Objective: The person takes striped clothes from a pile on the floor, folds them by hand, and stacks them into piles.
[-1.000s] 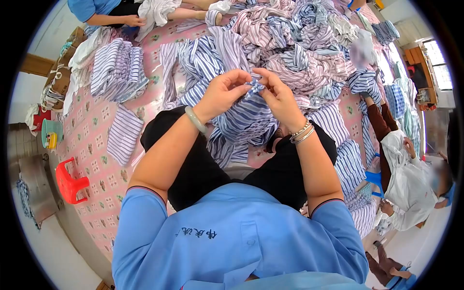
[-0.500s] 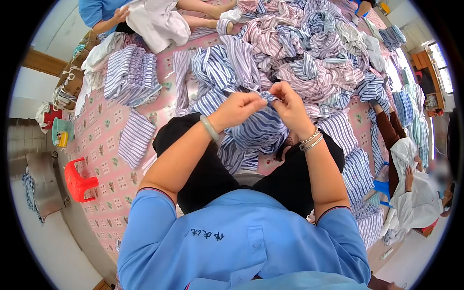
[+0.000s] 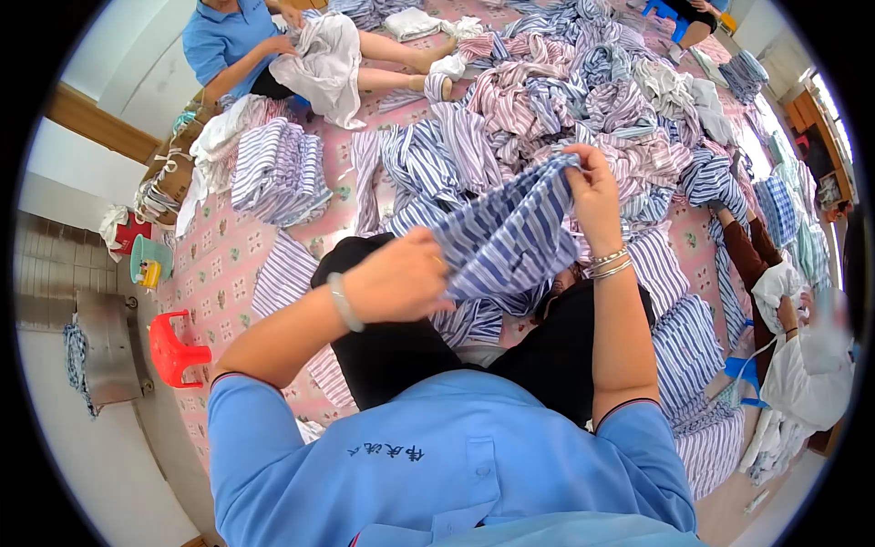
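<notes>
Between my hands a blue-and-white striped garment (image 3: 515, 242) is stretched open above my lap. My right hand (image 3: 592, 191) pinches its upper right edge, held high. My left hand (image 3: 396, 276), lower and nearer to me, has its fingers closed at the garment's left side; the fingertips are partly hidden. What kind of garment it is, I cannot tell. Beyond it lies a big tangled heap of striped cloth (image 3: 529, 96) in blue, pink and white. More striped cloth (image 3: 469, 321) lies beneath it between my knees.
Folded striped stacks stand at left (image 3: 278, 173) and right (image 3: 684, 351). A red stool (image 3: 173, 349) and a green basket (image 3: 150, 260) are at the left. One person (image 3: 228, 50) handles white cloth at upper left; another person (image 3: 807, 365) sits at right with white cloth.
The garment has been lifted and spread from a bunched hold. My right hand has moved up and right, my left hand down and left. The camera view has shifted slightly.
</notes>
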The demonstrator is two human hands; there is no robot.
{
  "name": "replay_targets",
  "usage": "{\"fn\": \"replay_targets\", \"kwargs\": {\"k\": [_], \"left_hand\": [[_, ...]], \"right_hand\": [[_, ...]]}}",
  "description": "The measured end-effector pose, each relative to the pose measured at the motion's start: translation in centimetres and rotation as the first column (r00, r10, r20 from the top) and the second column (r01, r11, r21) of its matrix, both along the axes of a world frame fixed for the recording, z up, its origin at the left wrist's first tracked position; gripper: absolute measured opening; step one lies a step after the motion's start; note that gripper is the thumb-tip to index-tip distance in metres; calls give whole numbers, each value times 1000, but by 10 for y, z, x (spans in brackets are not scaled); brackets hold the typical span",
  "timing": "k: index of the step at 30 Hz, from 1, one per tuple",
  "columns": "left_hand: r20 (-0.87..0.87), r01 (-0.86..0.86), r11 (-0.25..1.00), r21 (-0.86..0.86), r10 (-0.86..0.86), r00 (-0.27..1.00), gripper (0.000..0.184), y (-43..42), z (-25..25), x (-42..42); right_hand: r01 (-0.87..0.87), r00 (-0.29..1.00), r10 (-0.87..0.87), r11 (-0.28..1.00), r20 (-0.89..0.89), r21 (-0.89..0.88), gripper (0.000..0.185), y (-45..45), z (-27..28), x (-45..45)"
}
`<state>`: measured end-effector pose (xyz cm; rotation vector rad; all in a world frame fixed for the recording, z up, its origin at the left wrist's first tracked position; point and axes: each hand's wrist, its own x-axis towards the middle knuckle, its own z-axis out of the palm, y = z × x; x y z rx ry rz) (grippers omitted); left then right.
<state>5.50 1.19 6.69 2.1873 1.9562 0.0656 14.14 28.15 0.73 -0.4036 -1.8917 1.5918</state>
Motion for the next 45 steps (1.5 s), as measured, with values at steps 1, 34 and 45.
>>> {"fn": "replay_targets", "kwargs": {"k": [1,34,45], "left_hand": [[-26,-57,998,11,57,998,29,-4,15,-4],[843,-606,735,305,88,531,44,17,-57,18],[743,-717,597,361,280,608,29,12,-104,-9]], "right_hand": [[5,1000,-5,1000,-13,1,16,3,3,4],[-418,907,363,839,213,349,12,-74,50,57],[58,816,-68,998,-574,-35,31,-17,96,160]]}}
